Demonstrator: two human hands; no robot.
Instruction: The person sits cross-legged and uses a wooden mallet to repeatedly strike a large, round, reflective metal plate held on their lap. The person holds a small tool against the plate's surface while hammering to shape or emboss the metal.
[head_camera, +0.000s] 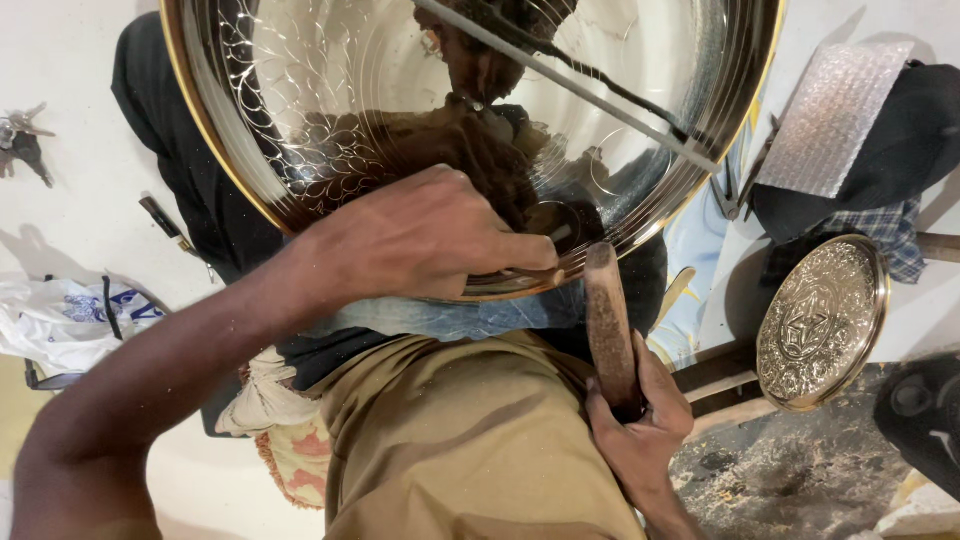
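Your left hand is curled tight around a slim punch tool whose tip meets the shiny inner face of the large engraved metal tray, which fills the far middle of the view and rests tilted against your lap, its gold rim toward you. Your right hand, near and to the right, is closed on the wooden mallet handle, whose upper end stands just beside the punch. Keep the punch steady and pressed against the metal so it does not skate across the polished surface; brace the heel of your left hand on the rim as you have it. Strike lightly and squarely on the punch head, since a glancing blow could mar the leaf pattern already cut on the left side. Keep your fingertips clear of the struck end. The tray looks free to rock on your knees, so hold it firm. A smaller embossed round plate leans on the right, well apart, beside a checked cloth.
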